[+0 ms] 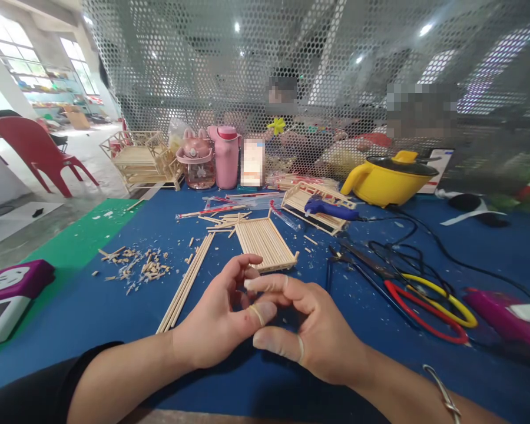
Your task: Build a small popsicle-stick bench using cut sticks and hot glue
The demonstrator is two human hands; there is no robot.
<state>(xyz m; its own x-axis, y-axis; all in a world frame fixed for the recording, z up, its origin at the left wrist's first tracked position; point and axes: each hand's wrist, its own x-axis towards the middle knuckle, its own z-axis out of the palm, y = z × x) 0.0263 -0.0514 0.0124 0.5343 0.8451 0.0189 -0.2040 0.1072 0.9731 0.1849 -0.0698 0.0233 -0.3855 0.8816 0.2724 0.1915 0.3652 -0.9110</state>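
Close together over the near middle of the table, my left hand [223, 318] and my right hand [322, 333] face each other. Their fingers are loosely bent and apart, and I see nothing held in either; some fingertips overlap. Pale finger covers sit on several fingertips. Just beyond the fingers lies a small panel of wooden sticks [265, 241] with short posts at its corners. Several long wooden sticks [189, 277] lie beside my left forearm. Short cut sticks [227, 221] are heaped behind the panel.
Scraps [152, 265] lie left. A blue glue gun [331, 207] rests on another stick frame [298, 203]. Pliers [335, 256] and red-and-yellow-handled scissors [428, 306] lie right, near black cable [428, 227]. A yellow pot [386, 179], pink bottle [227, 156] and mesh screen [194, 70] stand behind.
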